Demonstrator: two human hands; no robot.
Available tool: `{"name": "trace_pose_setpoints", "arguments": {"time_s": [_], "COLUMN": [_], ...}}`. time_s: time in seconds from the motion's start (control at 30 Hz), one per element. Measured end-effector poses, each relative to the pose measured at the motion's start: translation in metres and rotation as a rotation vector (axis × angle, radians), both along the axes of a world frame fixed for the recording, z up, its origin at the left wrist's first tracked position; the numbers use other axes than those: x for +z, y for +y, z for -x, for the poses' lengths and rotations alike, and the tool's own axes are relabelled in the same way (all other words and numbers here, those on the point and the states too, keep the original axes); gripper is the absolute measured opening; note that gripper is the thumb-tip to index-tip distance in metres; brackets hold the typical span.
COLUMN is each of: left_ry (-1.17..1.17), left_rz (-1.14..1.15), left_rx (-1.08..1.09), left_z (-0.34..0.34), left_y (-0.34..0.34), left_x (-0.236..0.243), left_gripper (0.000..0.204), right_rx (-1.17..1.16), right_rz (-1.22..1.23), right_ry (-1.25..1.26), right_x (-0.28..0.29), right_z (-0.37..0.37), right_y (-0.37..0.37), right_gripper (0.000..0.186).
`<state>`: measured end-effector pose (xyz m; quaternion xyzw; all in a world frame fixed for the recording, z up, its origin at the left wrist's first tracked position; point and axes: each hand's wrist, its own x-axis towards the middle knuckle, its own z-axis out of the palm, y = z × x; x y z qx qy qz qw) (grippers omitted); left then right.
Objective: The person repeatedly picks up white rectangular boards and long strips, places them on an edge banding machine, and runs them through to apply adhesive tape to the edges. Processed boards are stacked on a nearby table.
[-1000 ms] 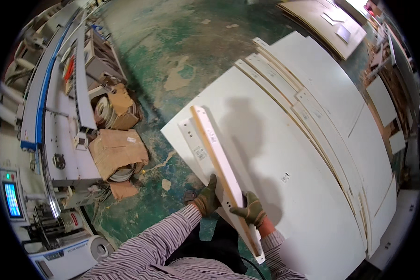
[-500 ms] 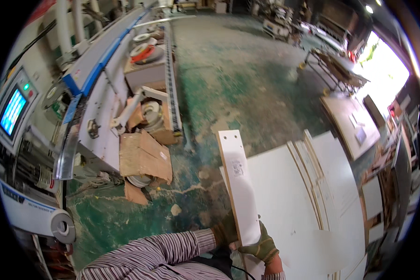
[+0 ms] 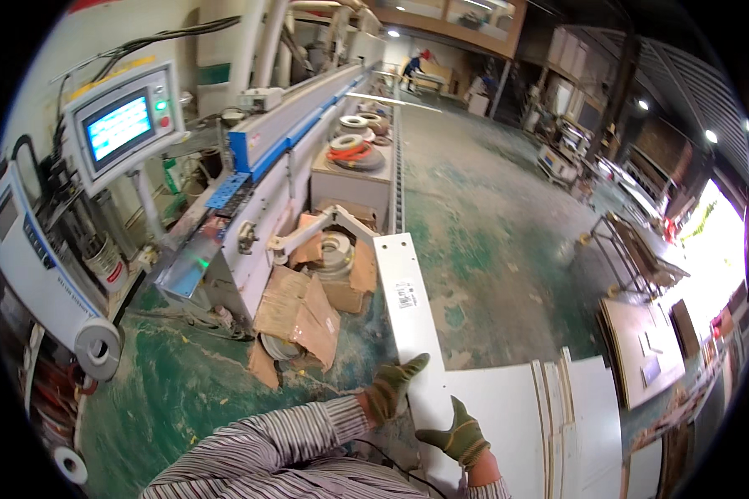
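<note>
White panel [image 3: 412, 320] gripped by both gloved hands [image 3: 391, 387], seemingly level

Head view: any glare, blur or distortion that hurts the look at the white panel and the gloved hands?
Head view: fisheye bends the long machine and blacks the corners; the doorway at right is blown out; the white panel, left hand and right hand stay sharp and evenly lit.

Left hand [image 3: 394, 386] and right hand [image 3: 456, 437], both gloved, grip a long white panel [image 3: 409, 312]; flattened cardboard [image 3: 300, 314] lies left of them.
</note>
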<state>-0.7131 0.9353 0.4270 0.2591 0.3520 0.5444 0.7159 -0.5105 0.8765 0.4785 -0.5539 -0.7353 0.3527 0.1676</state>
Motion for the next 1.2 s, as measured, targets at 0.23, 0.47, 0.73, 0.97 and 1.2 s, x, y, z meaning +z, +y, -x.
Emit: {"name": "trace_pose_setpoints", "arguments": {"time_s": [0.23,0.47,0.73,0.97,1.2], "left_ry": [-0.477,-0.464,-0.412,-0.569,-0.663], "left_rz": [0.078,0.03,0.147,0.225,0.268], "left_rx": [0.093,0.369,0.317,0.44,0.592], "left_z": [0.095,0.182,0.287,0.352,0.386], "left_y": [-0.002,0.039,0.104,0.127,0.16], "left_x": [0.033,-0.011,-0.026,-0.014,-0.044], "left_gripper": [0.049,0.052,0.064,0.067,0.055], "right_rx": [0.32,0.415,0.994,0.923,0.506], "right_rz": [0.35,0.452,-0.693,-0.342,0.044], "right_ry": [0.475,0.392,-0.153,-0.104,-0.258], "right_x": [-0.03,-0.024,-0.09,-0.073,-0.057], "right_z": [0.054,0.171,0.255,0.333,0.42], "right_y": [0.081,0.16,0.326,0.382,0.429], "right_gripper": [0.055,0.052,0.026,0.02,0.041]}}
